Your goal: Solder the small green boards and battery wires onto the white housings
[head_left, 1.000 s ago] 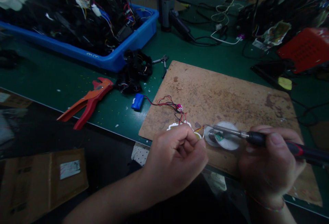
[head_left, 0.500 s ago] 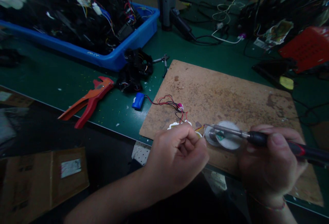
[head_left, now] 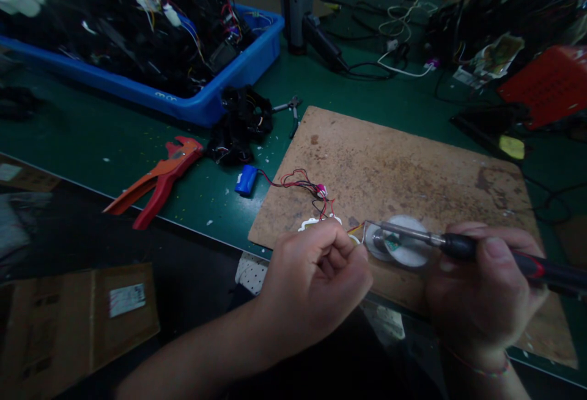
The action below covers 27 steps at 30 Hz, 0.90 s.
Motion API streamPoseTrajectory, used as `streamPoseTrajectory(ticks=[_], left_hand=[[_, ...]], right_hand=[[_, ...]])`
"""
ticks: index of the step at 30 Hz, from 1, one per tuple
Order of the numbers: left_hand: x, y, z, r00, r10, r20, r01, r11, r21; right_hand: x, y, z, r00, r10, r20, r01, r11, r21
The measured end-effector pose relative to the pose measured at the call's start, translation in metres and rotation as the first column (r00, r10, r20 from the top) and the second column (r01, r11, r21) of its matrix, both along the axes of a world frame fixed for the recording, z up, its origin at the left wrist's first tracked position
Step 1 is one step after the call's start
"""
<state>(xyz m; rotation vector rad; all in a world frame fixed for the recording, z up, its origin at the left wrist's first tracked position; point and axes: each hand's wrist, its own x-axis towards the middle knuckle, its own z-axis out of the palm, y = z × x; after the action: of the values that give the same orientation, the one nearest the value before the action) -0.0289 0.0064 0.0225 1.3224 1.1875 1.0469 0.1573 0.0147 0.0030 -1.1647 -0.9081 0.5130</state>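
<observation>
At the near edge of the brown work board (head_left: 413, 167), the person's left hand (head_left: 316, 277) is curled into a loose fist, fingers pinched together on something small at the white scalloped part (head_left: 310, 224); looks like a thin wire or solder strand, but it's too small to say for sure. The right hand (head_left: 481, 296) is clamped around the red-and-black handle of the soldering iron (head_left: 440, 242), with the metal tip landing right at the joint just beside the white round disc (head_left: 403, 242), between the two hands. To do this bit well, probably the trick is keeping both wrists braced on the board edge, touching the tip only to the joint and not lingering, since the plastic pieces are right there touching the work and would likely melt. The red and black wires (head_left: 302, 186) loop off to the left toward a small blue battery cell (head_left: 246, 180) on the green mat (head_left: 114, 137), so a tug on those could shift the piece; worth keeping slack in them. Further left lies a red-orange cutter tool (head_left: 158, 178), well apart from the work. Behind that sits a black fan-like part (head_left: 241, 125) and small pliers (head_left: 288, 107), then the blue bin (head_left: 243, 70) crammed with wired parts. Far right there's a red box (head_left: 545, 85) and a tangle of cables, none of it crowding the hands.
</observation>
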Motion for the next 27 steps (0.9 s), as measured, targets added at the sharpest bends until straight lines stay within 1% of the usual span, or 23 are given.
streamPoseTrajectory(ticks=[8,14,17,20,23,27], left_hand=[[0.0002,0.0006,0.0025,1.000,0.013,0.002,-0.013,1.000,0.010],[0.0003,0.0012,0.0026,1.000,0.011,-0.005,-0.011,1.000,0.012],[0.0001,0.0015,0.0015,1.000,0.014,-0.003,-0.014,1.000,-0.006],[-0.0003,0.0012,0.0011,1.000,0.012,-0.003,-0.012,1.000,-0.019],[-0.0002,0.0012,0.0012,1.000,0.011,-0.002,-0.011,1.000,-0.010],[0.0001,0.0016,0.0016,1.000,0.008,-0.011,-0.008,1.000,-0.006]], right_hand=[[0.0016,-0.0024,0.0001,1.000,0.029,0.009,-0.029,0.999,-0.024],[0.0003,-0.0024,-0.0014,1.000,0.016,0.021,-0.015,1.000,-0.019],[0.0001,-0.0023,-0.0017,0.999,0.027,0.016,-0.027,0.999,-0.021],[0.0005,-0.0023,-0.0018,1.000,0.010,0.016,-0.010,1.000,-0.018],[0.0006,-0.0024,-0.0021,1.000,-0.004,0.016,0.004,1.000,-0.008],[0.0000,-0.0026,-0.0023,1.000,0.009,0.003,-0.009,1.000,-0.024]])
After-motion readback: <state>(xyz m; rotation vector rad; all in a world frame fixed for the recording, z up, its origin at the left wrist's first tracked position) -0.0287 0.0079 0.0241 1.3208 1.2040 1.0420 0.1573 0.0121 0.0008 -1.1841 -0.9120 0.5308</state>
